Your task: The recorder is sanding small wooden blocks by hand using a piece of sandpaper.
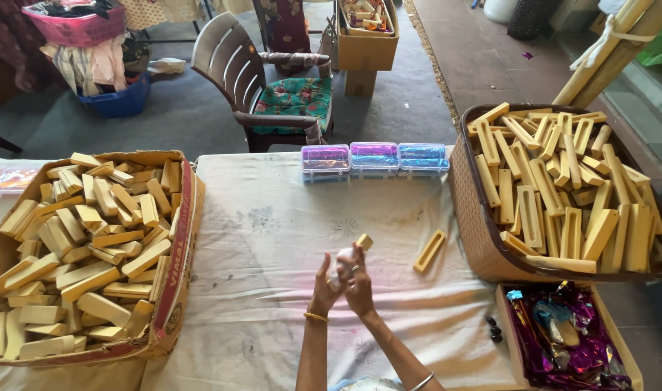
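Both hands met above the white cloth-covered worktop (273, 275), the left hand (325, 284) and right hand (358, 279) pressed together around a small pale wooden block (363, 242) whose tip stuck out at one o'clock from the fingers. A second open-slotted pale wooden piece (429, 250) lay on the cloth at three o'clock, nearer the right hand, its long axis running toward one o'clock. A cardboard box of wooden blocks (173, 289) sat at nine o'clock, a brown woven basket of slotted pieces (476, 224) at two o'clock.
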